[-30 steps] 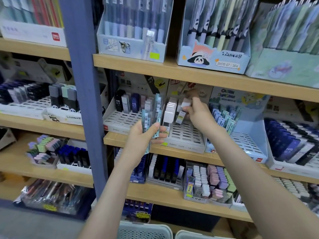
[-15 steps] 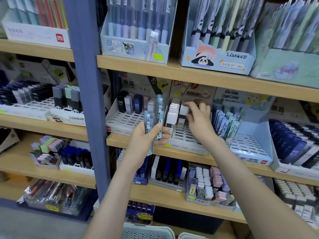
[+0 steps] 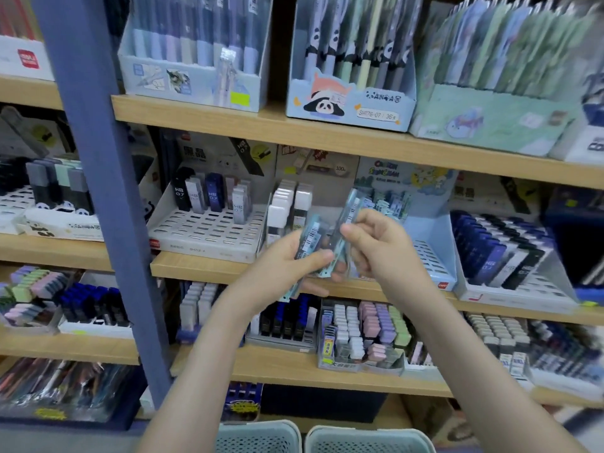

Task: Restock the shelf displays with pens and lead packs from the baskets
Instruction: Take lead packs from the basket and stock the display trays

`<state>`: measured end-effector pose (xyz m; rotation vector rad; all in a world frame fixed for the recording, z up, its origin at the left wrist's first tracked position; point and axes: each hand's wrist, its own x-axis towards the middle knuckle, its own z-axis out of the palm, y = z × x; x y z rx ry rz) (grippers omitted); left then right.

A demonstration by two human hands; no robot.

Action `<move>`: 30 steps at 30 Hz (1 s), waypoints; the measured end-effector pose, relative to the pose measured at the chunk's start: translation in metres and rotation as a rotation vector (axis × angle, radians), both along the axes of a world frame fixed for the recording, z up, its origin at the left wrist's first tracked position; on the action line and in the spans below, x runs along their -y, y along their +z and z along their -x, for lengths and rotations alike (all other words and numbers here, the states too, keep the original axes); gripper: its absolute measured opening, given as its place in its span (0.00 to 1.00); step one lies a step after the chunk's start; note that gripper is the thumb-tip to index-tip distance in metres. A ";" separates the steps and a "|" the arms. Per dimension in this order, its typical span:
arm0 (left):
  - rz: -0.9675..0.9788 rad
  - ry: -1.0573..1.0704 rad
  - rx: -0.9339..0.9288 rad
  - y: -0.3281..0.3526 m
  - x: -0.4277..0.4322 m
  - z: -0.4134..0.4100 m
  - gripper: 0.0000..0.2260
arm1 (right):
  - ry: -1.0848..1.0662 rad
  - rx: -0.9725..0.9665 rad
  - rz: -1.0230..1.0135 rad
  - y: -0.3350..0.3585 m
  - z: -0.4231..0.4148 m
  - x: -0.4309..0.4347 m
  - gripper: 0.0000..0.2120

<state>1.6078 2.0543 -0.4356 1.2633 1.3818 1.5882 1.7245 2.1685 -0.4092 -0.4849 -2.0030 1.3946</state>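
Observation:
My left hand [image 3: 281, 266] grips a small bunch of teal lead packs [image 3: 310, 243] in front of the middle shelf. My right hand [image 3: 376, 243] pinches one teal lead pack [image 3: 348, 217] from that bunch, its top tilted up to the right. Behind the hands stands a white slotted display tray [image 3: 209, 230] with dark and white lead packs [image 3: 212, 194] at its back, and a second tray with white-capped packs [image 3: 291, 204]. A light blue display tray [image 3: 431, 253] with teal packs [image 3: 389, 201] is just right of the hands. Two pale mesh baskets [image 3: 261, 436] sit at the bottom edge.
A blue upright post [image 3: 98, 191] divides the shelves on the left. Pen boxes [image 3: 349, 60] fill the top shelf. Erasers and more lead packs [image 3: 366, 331] crowd the lower shelf. Dark blue lead packs [image 3: 496, 250] fill a tray at the right.
My right hand has left the white-capped packs in the tray and come back down to my left hand, where it now pinches a teal pack. The view has moved closer.

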 end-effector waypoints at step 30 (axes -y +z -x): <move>-0.142 0.161 0.122 -0.015 -0.086 -0.034 0.04 | -0.314 -0.119 0.144 -0.016 -0.035 -0.144 0.06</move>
